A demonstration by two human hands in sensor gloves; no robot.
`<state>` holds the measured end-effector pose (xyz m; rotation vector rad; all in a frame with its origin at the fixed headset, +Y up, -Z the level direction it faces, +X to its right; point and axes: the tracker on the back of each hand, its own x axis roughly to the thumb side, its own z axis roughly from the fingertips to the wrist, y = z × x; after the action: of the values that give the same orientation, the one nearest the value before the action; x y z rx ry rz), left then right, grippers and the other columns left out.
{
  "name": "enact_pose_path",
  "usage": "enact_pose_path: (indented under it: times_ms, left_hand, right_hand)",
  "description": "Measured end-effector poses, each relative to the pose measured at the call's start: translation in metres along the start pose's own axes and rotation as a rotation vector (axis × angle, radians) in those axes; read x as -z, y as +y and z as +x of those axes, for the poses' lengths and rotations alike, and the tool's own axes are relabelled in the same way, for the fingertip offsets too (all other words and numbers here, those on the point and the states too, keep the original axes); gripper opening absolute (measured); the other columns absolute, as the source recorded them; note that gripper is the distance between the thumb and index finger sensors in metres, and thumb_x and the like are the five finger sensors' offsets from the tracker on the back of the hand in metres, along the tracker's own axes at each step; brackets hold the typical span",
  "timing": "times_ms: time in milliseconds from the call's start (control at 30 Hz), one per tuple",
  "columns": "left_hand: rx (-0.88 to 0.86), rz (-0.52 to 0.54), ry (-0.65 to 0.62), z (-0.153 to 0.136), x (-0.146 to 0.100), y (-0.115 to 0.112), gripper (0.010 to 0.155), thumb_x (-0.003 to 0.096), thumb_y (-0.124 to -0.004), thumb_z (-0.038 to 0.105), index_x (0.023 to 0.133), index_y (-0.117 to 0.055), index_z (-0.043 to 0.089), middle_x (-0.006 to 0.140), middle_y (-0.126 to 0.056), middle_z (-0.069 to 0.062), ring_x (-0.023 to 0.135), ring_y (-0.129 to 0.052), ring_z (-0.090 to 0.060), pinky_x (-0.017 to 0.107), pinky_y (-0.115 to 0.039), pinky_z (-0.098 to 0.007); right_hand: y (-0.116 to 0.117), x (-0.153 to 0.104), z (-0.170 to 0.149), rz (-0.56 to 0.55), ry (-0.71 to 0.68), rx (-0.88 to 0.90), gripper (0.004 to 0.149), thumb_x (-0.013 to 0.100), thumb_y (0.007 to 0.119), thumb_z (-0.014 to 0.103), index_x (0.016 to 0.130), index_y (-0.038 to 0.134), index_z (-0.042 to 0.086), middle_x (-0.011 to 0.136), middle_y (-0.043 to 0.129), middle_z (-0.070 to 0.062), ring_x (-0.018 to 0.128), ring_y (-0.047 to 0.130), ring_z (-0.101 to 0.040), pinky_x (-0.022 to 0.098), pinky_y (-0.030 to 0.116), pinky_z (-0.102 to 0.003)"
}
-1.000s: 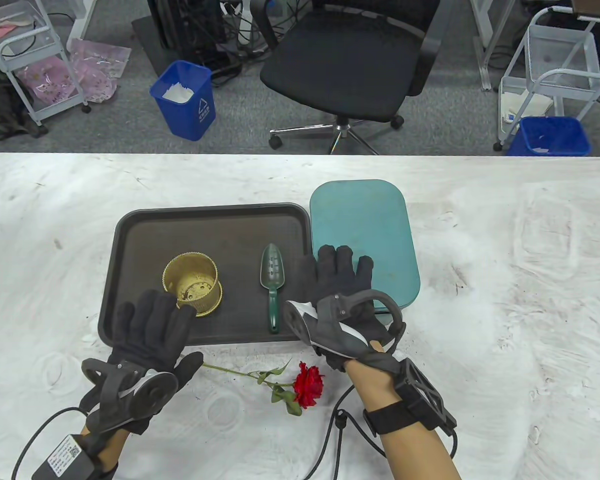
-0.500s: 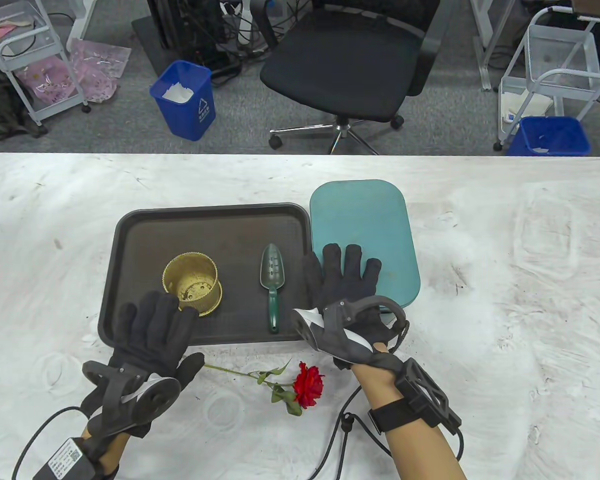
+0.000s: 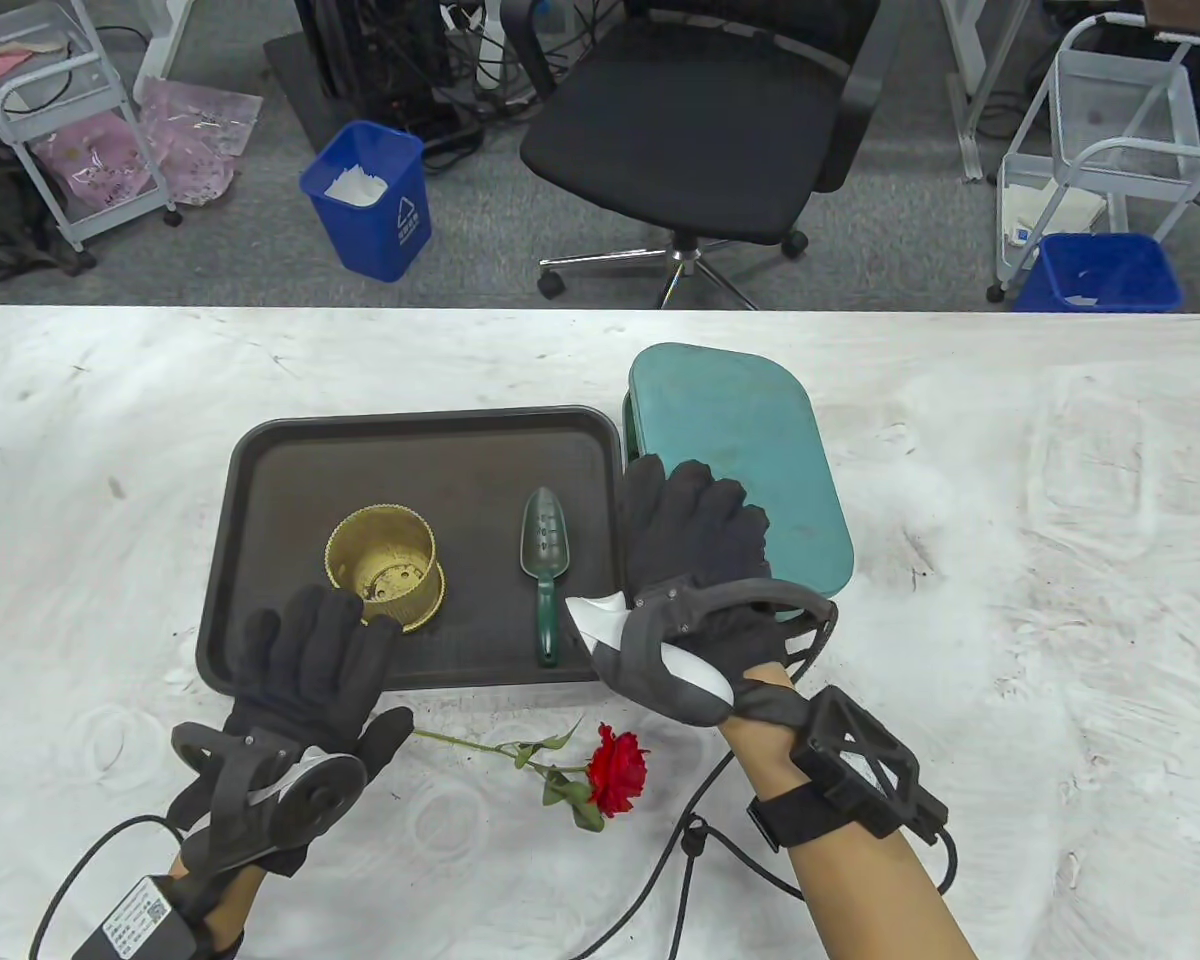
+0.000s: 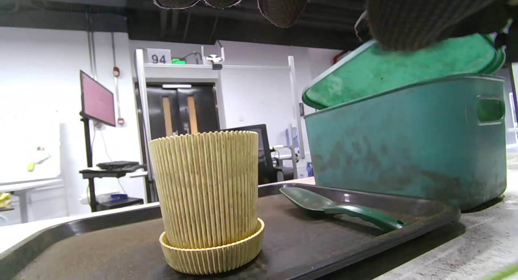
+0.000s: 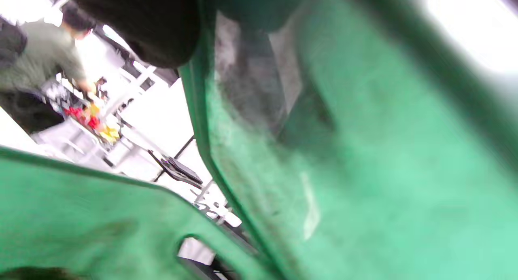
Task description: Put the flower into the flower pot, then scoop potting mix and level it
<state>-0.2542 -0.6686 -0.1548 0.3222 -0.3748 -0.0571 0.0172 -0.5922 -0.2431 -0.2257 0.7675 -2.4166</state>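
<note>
1. We see the flower (image 3: 615, 781), a red rose on a green stem, lying on the white table (image 3: 1010, 600) between the two gloved hands, just in front of the dark tray (image 3: 260, 470).
2. Our left hand (image 3: 305, 665) rests at the tray's near edge with fingers straight and relaxed, holding nothing. Its fingertips lie just beside the flower pot (image 3: 385, 580).
3. Our right hand (image 3: 695, 545) curls its fingers over the near left edge of the teal lid (image 3: 750, 440), gripping it. In the left wrist view the lid is tilted up off the teal bin (image 4: 404, 138).
4. The ribbed yellow pot stands upright in its saucer on the tray; its holed bottom shows bare.
5. A green trowel (image 3: 545, 560) lies flat on the tray, between the pot and the bin.
6. We cannot see what the bin holds.
7. A sign reading "94" (image 4: 158, 58) hangs above a distant doorway.
</note>
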Motion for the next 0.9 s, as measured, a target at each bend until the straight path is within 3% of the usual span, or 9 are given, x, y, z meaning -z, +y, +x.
enact_pose_path:
  times_ms: [167,533,700,733,900]
  left_hand:
    - [0.002,-0.002,0.000,-0.001,0.000,0.000,0.083,0.0375,-0.071,0.066,0.108,-0.046,0.031,0.115,-0.029,-0.008,0.112,-0.041,-0.042,0.079,-0.042,-0.066]
    - [-0.001,0.007,0.010,-0.003,0.000,0.001,0.082,0.0375,-0.071,0.066,0.108,-0.047,0.031,0.115,-0.030,-0.008,0.112,-0.042,-0.042,0.079,-0.042,-0.066]
    - [-0.005,0.014,0.006,-0.004,-0.001,0.001,0.082,0.0376,-0.072,0.065,0.108,-0.048,0.031,0.115,-0.030,-0.008,0.112,-0.043,-0.042,0.079,-0.042,-0.066]
    - [-0.007,0.014,0.004,-0.003,-0.001,0.001,0.082,0.0377,-0.072,0.065,0.108,-0.048,0.031,0.115,-0.030,-0.008,0.112,-0.043,-0.042,0.079,-0.042,-0.066]
    - [-0.004,0.017,0.001,-0.003,-0.001,0.002,0.082,0.0376,-0.072,0.065,0.108,-0.048,0.031,0.115,-0.030,-0.008,0.112,-0.043,-0.042,0.079,-0.042,-0.066]
  right_hand:
    - [-0.011,0.021,-0.019,-0.018,0.107,-0.075,0.048,0.042,0.079,0.028,0.089,0.077,0.019,0.072,0.100,-0.010,0.043,0.105,-0.032,0.027,0.092,-0.043]
    - [-0.006,0.048,-0.097,0.012,0.456,0.054,0.047,0.042,0.077,0.023,0.089,0.077,0.023,0.076,0.098,-0.007,0.052,0.104,-0.035,0.036,0.091,-0.049]
    - [0.023,0.029,-0.152,0.042,0.712,0.328,0.047,0.042,0.077,0.023,0.089,0.076,0.022,0.076,0.098,-0.008,0.051,0.104,-0.035,0.035,0.091,-0.049]
    - [0.039,0.015,-0.167,0.075,0.812,0.444,0.047,0.042,0.077,0.023,0.089,0.076,0.021,0.076,0.098,-0.009,0.050,0.104,-0.035,0.033,0.091,-0.049]
    - [0.094,-0.045,-0.203,0.159,1.122,0.675,0.047,0.042,0.077,0.021,0.088,0.075,0.018,0.074,0.097,-0.012,0.047,0.104,-0.036,0.029,0.092,-0.049]
